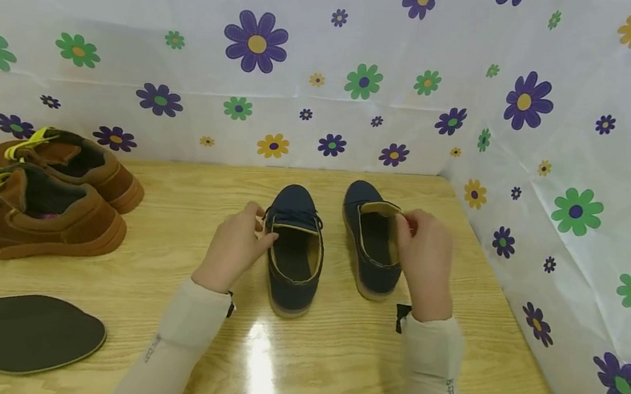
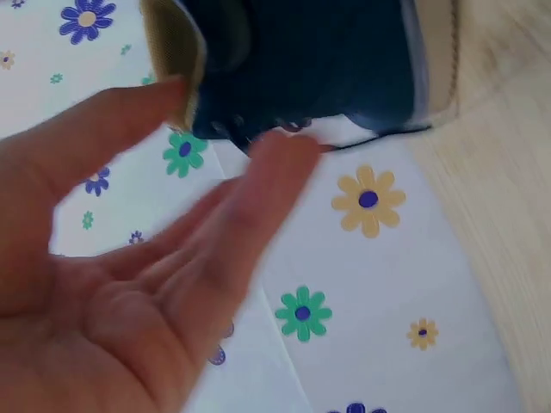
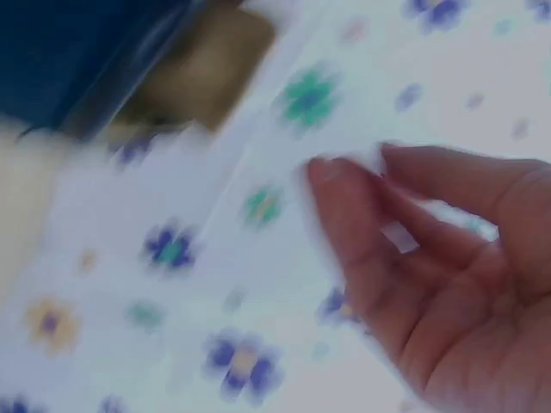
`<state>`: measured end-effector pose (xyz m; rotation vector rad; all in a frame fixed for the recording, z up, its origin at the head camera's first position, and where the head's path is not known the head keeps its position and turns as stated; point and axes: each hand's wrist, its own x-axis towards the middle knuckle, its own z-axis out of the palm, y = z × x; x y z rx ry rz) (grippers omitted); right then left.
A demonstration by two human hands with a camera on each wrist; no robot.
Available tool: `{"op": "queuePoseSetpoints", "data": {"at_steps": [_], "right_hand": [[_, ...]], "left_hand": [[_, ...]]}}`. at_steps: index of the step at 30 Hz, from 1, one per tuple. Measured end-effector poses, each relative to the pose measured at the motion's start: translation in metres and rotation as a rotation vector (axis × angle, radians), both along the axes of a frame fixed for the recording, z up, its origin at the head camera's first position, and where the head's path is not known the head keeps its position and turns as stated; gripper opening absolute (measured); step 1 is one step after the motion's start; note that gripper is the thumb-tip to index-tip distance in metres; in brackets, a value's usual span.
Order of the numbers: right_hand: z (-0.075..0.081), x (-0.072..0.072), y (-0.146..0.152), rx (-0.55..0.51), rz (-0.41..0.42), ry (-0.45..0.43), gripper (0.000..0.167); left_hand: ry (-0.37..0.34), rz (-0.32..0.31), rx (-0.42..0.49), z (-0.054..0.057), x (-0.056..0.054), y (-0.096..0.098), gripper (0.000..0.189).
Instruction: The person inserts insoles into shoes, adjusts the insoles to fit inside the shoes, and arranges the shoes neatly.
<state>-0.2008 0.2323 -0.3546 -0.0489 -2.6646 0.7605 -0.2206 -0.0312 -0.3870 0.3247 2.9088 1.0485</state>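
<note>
Two dark blue lace-up shoes stand on the wooden table, toes pointing away from me. My left hand [image 1: 233, 243] is at the left side of the nearer shoe [image 1: 290, 279], its thumb tip at the opening's rim and its fingers by the laces [image 2: 379, 138]. Thumb and fingers stand apart in the left wrist view. Beside the other shoe [image 1: 379, 277], my right hand [image 1: 427, 257] hovers at its right edge. The right wrist view is blurred and shows that hand's fingers loosely bent, with a gap between them and the shoe's tan tongue [image 3: 211, 69].
Brown shoes with yellow laces, one in front [image 1: 75, 227] and one behind [image 1: 122, 183], sit at the left. A dark insole [image 1: 15, 331] lies at the near left. Flower-patterned white sheets [image 1: 310, 45] rise behind the table [image 1: 197, 196] and along its right side.
</note>
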Motion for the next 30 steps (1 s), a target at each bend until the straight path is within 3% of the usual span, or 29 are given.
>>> {"op": "queuePoseSetpoints", "data": {"at_steps": [2, 4, 6, 8, 13, 17, 24, 30], "right_hand": [[0.001, 0.001, -0.02, 0.051, 0.171, 0.07, 0.017], [-0.001, -0.002, -0.039, 0.148, 0.335, 0.06, 0.016], [-0.004, -0.006, -0.055, 0.278, 0.439, 0.024, 0.017], [-0.006, -0.011, -0.067, 0.393, 0.489, 0.004, 0.018], [-0.008, -0.025, -0.082, 0.601, 0.524, -0.012, 0.012], [-0.009, -0.034, -0.085, 0.699, 0.555, -0.042, 0.007], [-0.006, -0.045, -0.088, 0.736, 0.572, -0.1, 0.012], [-0.008, -0.053, -0.085, 0.687, 0.587, -0.064, 0.006]], "left_hand": [[0.086, -0.018, 0.008, 0.001, -0.002, -0.001, 0.043], [0.165, -0.064, 0.011, 0.0, -0.004, -0.002, 0.041], [0.226, -0.102, 0.005, -0.003, -0.007, -0.001, 0.035], [0.274, -0.125, 0.004, -0.006, -0.009, -0.001, 0.026], [0.356, -0.17, 0.009, -0.013, -0.014, 0.0, 0.012], [0.398, -0.205, 0.013, -0.016, -0.018, 0.001, 0.009], [0.489, -0.161, 0.072, -0.024, -0.023, 0.003, 0.005], [0.551, -0.103, 0.13, -0.028, -0.026, 0.006, 0.005]]}}
